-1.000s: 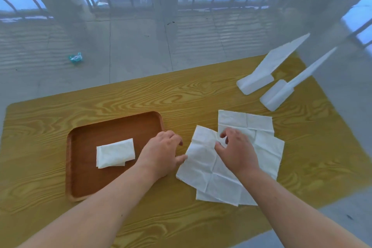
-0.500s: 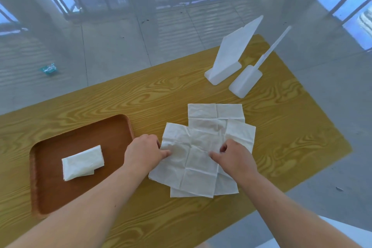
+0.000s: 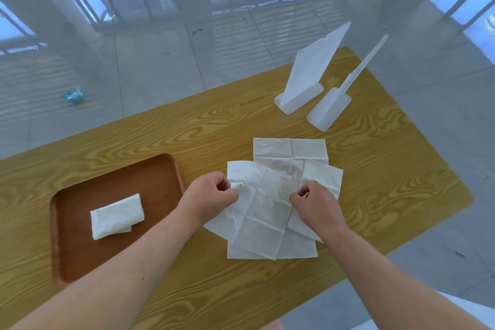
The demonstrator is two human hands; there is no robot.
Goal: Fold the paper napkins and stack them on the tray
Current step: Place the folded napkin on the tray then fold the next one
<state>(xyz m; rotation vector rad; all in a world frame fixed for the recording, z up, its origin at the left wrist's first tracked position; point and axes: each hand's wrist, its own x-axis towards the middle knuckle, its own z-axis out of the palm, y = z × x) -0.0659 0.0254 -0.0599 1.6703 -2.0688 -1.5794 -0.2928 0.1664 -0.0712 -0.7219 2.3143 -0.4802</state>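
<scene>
Change since half a second ago: the left hand (image 3: 210, 197), which lay at the left edge of the top napkin (image 3: 261, 211) with fingers flat on it, now has fingers curled and a small bunch of that edge pinched up between thumb and fingertips. The right hand (image 3: 317, 205) was pressing on the napkin's right side; now its fingers are drawn together and appear to nip a ridge of paper near the centre-right, though what lies under the knuckles cannot be made out. The sheet between the hands is wrinkled where it was smoother. The camera view has barely shifted; tray (image 3: 171, 169) and stands sit much as before.

Reading: the top sheet is being separated and lifted from the pile (image 3: 289, 150), so folding of the second napkin is only starting. No crease made yet. One folded napkin (image 3: 116, 215) already lies in the tray, left of centre, so the task is early.

Positions:
- Top napkin lies skewed on the pile, directly between the two hands and touching both; its near corner points toward the table's front edge
- Pile rests on the table (image 3: 388, 169), right of the tray and apart from it; at least two more sheets show beneath, edges fanned out
- Left hand is just beside the tray's right rim, not touching it as far as I can tell
- Two white stands (image 3: 308, 80) are at the far right of the table, well apart from the hands

Risk, as a judgement: thin tissue may drag the sheet beneath along
</scene>
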